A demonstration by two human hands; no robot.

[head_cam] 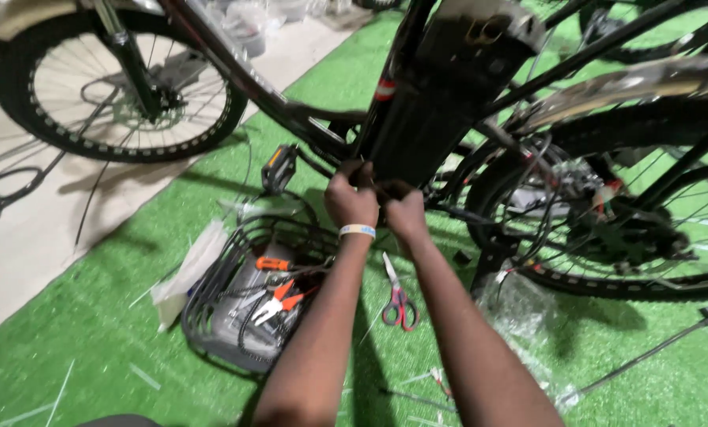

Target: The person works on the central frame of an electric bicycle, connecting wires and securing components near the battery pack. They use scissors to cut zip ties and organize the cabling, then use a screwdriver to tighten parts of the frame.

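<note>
Red-handled scissors [399, 300] on green turf nearest the viewer, wire basket [243, 304] of pliers left of them, left hand [351, 198] and right hand [404, 209] beyond, both closed around cables at the black battery case [433, 111] base, front wheel [117, 79] farthest.

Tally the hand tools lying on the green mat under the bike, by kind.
Scissors, red handles, on the mat: 1
Pliers, orange handles, in the wire basket: 1
Orange-handled tool, kind unclear, in the basket: 1
Total: 3
</note>
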